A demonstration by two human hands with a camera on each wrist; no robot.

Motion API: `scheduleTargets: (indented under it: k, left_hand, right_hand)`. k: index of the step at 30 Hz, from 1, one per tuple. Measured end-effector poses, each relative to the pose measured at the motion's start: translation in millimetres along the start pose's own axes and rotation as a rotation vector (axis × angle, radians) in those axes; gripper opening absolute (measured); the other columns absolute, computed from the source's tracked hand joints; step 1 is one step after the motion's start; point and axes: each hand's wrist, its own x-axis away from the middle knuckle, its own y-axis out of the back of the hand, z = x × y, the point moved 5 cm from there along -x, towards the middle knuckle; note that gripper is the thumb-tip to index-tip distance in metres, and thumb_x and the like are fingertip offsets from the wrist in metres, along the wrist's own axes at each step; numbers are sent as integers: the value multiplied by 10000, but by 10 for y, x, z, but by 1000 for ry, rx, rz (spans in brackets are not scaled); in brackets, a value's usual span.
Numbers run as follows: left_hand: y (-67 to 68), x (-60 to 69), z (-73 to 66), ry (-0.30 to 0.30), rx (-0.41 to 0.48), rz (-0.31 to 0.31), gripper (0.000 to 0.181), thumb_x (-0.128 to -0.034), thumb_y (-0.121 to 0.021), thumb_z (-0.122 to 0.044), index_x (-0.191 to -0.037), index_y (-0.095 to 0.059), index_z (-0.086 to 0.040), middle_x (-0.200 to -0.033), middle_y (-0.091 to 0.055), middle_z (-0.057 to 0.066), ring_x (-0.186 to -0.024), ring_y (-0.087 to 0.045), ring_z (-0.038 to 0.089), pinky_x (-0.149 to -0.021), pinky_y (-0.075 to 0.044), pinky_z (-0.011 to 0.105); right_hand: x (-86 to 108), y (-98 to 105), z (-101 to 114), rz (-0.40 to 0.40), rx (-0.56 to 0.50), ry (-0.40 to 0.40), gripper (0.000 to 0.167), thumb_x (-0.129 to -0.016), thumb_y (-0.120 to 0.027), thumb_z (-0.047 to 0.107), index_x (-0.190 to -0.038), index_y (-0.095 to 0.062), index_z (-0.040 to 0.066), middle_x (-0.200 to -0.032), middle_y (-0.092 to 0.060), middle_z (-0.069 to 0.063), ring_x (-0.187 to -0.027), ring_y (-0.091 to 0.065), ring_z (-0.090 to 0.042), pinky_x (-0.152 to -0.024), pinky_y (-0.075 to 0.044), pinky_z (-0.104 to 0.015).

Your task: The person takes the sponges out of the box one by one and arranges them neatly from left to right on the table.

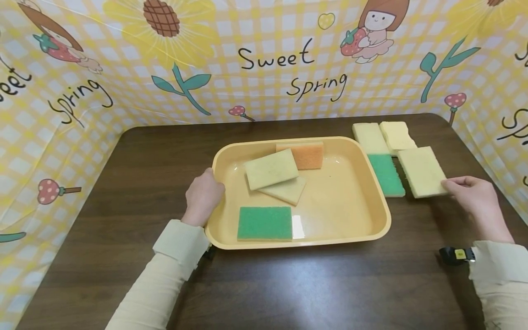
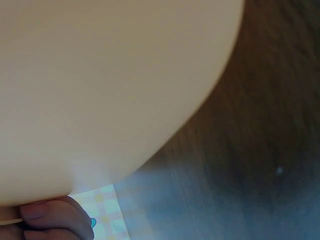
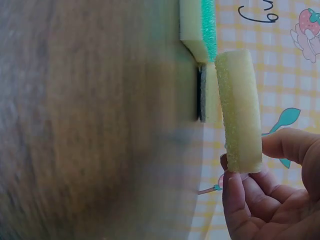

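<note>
The right hand (image 1: 474,197) pinches a sponge (image 1: 421,172) by its near right corner, at the right of the head view. The sponge is flat, with four sides, and its top is pale yellow. The right wrist view shows its edge: one layer is rough and yellow-green, and the other is paler and smoother. There it is held up off the table (image 1: 309,288).

The left hand (image 1: 204,195) grips the left rim of the yellow tray (image 1: 342,201), in the middle of the frame. In the tray are a green sponge (image 1: 265,223) at the bottom left, two pale sponges (image 1: 271,169), one partly on the other, and an orange sponge (image 1: 311,156) at the top. More sponges (image 1: 386,175) lie on the table at the upper right, and one of them has a wavy side.

The cloth (image 1: 264,101) says "Sweet Spring" in black at the top middle. The same words show at the left, partly cut off. The black strap (image 1: 449,256) at the lower right has a yellow tag, too small to read.
</note>
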Motion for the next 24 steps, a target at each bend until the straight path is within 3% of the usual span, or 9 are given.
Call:
scheduleTargets:
  k: [2,6,9,12,15,24]
  left_hand:
    - [0,1,1,-1,-1,-3,351,-872,-403,-129,-1168,-517,22,-923,-643,198,-744,-621,279,-513,-413,333]
    - [3,5,1,-6,-7,-9,360,-868,-408,-129,-1171,-517,31,-921,-645,207,-740,-619,282,-509,-414,340]
    - [4,7,3,-6,-9,-6,372,-868,-408,-130,-1184,-513,35,-929,-646,213,-738,-615,279,-504,-410,339]
    - [1,8,5,-3,-8,-3,378,-868,-407,-133,-1193,-510,30,-934,-646,211,-740,-613,277,-503,-409,334]
    - [6,14,2,-2,-7,-3,382,-867,-406,-133,-1197,-509,29,-939,-646,214,-746,-618,282,-507,-413,340]
    - [14,30,-15,2,-8,-5,362,-867,-408,-129,-1177,-519,23,-938,-647,211,-763,-625,296,-518,-419,351]
  right_hand:
    - [-58,-10,-53,7,2,-9,546,-926,-482,431,-1201,-527,-39,-717,-497,235,-641,-476,41,-601,-405,-262]
    - [-203,-47,-201,26,0,-43,498,-905,-481,513,-1134,-584,83,-762,-543,179,-659,-499,21,-592,-413,-272]
    - [-253,-71,-252,31,2,-74,479,-889,-466,556,-1088,-576,134,-686,-526,226,-642,-501,19,-567,-422,-290]
    - [-205,-78,-189,57,-2,-70,562,-904,-458,520,-1188,-533,41,-677,-524,213,-656,-489,21,-585,-410,-314]
    - [-132,-76,-97,81,0,-54,525,-917,-454,483,-1169,-522,27,-654,-511,226,-664,-480,25,-591,-400,-318]
    - [-65,-94,-11,92,-36,-50,301,-918,-480,457,-968,-560,171,-644,-504,233,-659,-475,2,-568,-359,-320]
